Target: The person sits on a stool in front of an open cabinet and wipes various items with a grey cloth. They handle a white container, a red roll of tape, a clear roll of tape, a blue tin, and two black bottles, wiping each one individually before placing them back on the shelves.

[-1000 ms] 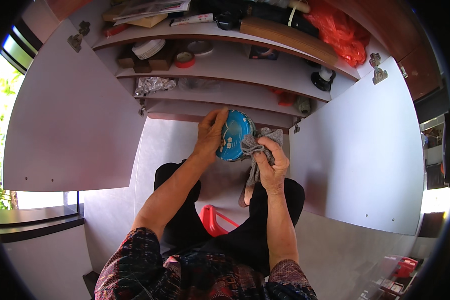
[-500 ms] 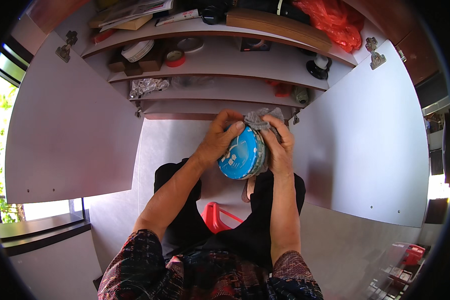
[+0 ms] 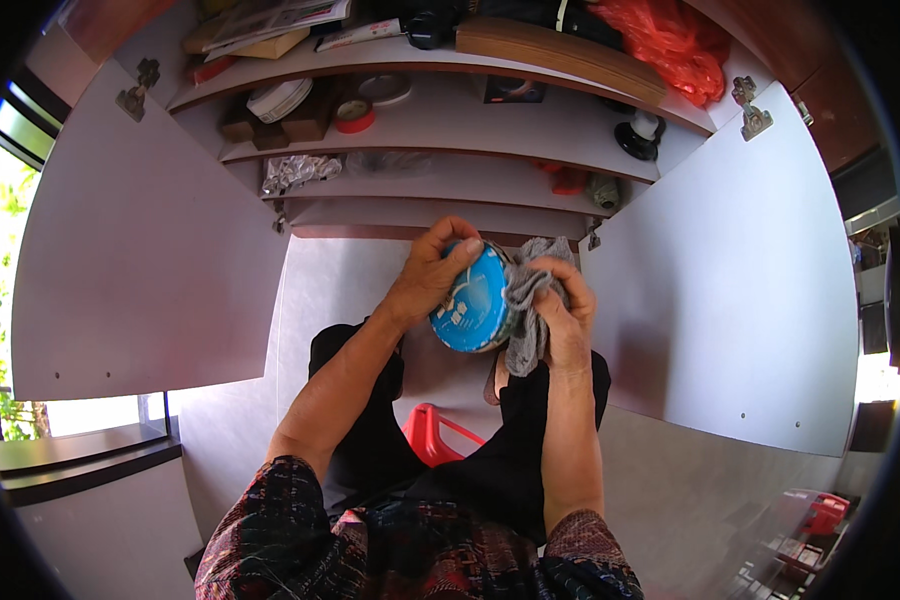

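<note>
Grey floor (image 3: pixel 335 283) | open cabinet (image 3: pixel 470 122) | left hand (image 3: pixel 427 278) gripping blue container (image 3: pixel 477 298) | right hand (image 3: pixel 570 328) clutching cloth (image 3: pixel 525 292)

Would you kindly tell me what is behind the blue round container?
Around the blue round container, the grey floor shows beyond it. The grey cloth in the right hand covers part of its side; whatever lies directly behind the container is hidden.

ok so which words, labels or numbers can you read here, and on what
Blue round container: pale lettering, too small and worn to read.
Long white packet, top shelf: lettering, which I won't copy out.
Papers, top shelf: print too small.
Dark box, second shelf: any print too small.
White roll: marks too small.
</note>
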### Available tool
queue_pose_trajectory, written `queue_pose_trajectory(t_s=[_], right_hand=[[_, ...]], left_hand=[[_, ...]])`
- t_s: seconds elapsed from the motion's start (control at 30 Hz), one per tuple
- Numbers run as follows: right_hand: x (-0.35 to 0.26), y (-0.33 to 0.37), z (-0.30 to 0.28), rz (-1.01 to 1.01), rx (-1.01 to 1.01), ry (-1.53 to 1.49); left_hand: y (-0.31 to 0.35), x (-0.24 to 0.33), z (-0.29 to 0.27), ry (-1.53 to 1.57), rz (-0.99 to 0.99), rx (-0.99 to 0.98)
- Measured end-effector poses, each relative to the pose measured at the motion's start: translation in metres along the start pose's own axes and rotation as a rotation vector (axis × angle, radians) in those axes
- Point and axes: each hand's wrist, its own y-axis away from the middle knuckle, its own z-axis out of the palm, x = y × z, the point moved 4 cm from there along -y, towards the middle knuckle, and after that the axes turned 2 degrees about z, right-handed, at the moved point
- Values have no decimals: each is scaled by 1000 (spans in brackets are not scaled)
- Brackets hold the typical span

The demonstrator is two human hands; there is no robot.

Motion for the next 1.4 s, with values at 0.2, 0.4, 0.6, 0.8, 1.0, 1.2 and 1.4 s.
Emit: queue_pose_trajectory(t_s=[0.2, 0.4, 0.6, 0.8, 1.0, 1.2, 1.4], right_hand=[[18, -14, 1, 207, 133, -225], [6, -1, 4, 209, -15, 52], [23, 1, -2, 130, 239, -59], [17, -6, -10, -100, 502, 284], [23, 11, 23, -259, 266, 568], [11, 7, 20, -294, 184, 550], [11, -6, 12, 20, 124, -10]], left_hand=[[5, 7, 14, -147, 59, -60], [3, 13, 5, -300, 48, -16], [-3, 2, -6, -64, 5, 150], [1, -16, 9, 511, -314, 181], [-2, -30, -9, 337, -160, 466], [0, -15, -16, 10, -6, 335], [3, 2, -7, -181, 80, 138]])
